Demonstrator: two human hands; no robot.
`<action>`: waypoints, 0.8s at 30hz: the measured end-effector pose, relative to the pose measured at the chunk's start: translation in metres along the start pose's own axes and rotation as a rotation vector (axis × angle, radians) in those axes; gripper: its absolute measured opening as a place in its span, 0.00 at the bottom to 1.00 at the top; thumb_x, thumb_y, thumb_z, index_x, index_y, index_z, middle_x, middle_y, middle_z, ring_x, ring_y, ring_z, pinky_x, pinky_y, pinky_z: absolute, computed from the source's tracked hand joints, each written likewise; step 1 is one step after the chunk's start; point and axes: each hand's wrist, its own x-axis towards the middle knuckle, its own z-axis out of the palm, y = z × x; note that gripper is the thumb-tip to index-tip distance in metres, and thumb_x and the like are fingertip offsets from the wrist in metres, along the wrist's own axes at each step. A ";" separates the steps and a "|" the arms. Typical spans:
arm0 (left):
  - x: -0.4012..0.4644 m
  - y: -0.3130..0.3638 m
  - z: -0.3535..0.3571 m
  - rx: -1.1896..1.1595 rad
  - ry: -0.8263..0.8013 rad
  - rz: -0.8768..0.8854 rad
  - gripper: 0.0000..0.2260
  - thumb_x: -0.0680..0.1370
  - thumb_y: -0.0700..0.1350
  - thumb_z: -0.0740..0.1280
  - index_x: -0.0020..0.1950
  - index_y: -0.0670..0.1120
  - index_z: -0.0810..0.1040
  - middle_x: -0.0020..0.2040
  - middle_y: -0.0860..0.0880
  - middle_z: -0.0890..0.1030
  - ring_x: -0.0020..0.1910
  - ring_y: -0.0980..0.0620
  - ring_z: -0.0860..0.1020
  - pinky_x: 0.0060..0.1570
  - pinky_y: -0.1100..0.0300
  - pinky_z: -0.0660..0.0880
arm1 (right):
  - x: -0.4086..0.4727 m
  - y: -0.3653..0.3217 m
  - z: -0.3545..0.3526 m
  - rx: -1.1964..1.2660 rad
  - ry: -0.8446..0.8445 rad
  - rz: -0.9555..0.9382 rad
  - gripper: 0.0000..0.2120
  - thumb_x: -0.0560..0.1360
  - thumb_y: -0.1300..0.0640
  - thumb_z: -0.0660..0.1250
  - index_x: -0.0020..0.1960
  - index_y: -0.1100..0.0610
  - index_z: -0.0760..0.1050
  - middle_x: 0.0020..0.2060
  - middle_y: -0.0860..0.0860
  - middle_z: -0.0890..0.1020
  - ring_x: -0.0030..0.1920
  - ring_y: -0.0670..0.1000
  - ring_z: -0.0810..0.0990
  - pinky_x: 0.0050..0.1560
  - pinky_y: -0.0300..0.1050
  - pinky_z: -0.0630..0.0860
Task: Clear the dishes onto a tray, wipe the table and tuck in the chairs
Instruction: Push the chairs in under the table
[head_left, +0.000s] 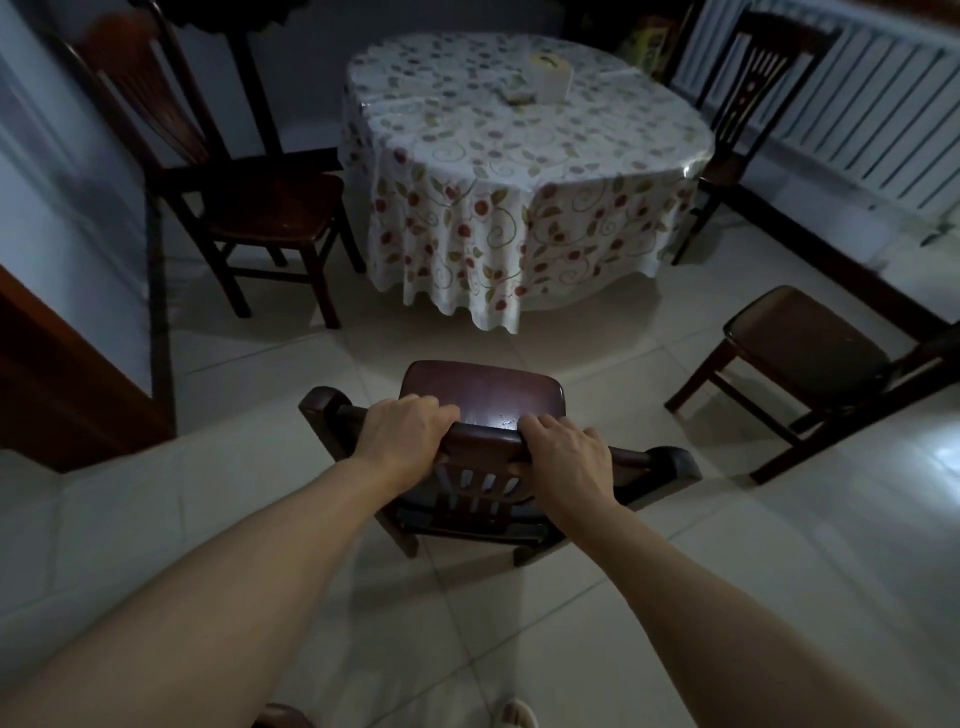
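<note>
Plainly gripped by its top rail: near chair (483, 395), standing on the tiled floor (779, 597) well short of the table (519, 150), seat turned toward it. Left hand (402, 434) and right hand (569, 452) both curled over that rail, fingers wrapped down the far side, set apart to either side of the middle (probably for a straight, even push inward). Judged as the chair-tucking step, with open floor to cross first. Farther out, left chair (270, 208) close by the cloth, far right chair (743, 104) partly tucked behind the table edge, brown stool (810, 343) off to the right. On the tablecloth, only a pale box-like thing (550, 78) and a small flat item (517, 96), too dim to name. Hidden: thumbs and fingertips behind the rail, front legs of the near chair, table legs under the cloth. Room dark, edges warped by the lens. No tray visible.
</note>
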 end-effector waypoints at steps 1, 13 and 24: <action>0.007 -0.001 -0.002 0.001 0.013 0.008 0.09 0.74 0.48 0.67 0.52 0.48 0.73 0.47 0.49 0.77 0.47 0.48 0.76 0.37 0.57 0.64 | 0.007 0.002 -0.003 0.008 0.006 -0.005 0.11 0.75 0.48 0.66 0.51 0.52 0.69 0.48 0.49 0.78 0.52 0.53 0.75 0.48 0.48 0.65; 0.116 -0.025 -0.044 0.070 0.001 -0.030 0.14 0.72 0.51 0.70 0.47 0.51 0.65 0.47 0.52 0.76 0.48 0.50 0.77 0.39 0.56 0.64 | 0.121 0.044 -0.061 0.053 -0.035 -0.066 0.13 0.73 0.48 0.68 0.54 0.51 0.71 0.49 0.48 0.79 0.50 0.51 0.78 0.46 0.46 0.70; 0.231 -0.057 -0.078 0.125 -0.053 -0.116 0.15 0.72 0.51 0.71 0.45 0.51 0.64 0.46 0.52 0.77 0.48 0.49 0.77 0.38 0.55 0.64 | 0.246 0.082 -0.100 -0.023 -0.073 -0.133 0.16 0.73 0.47 0.69 0.55 0.54 0.71 0.48 0.51 0.78 0.49 0.55 0.78 0.40 0.47 0.66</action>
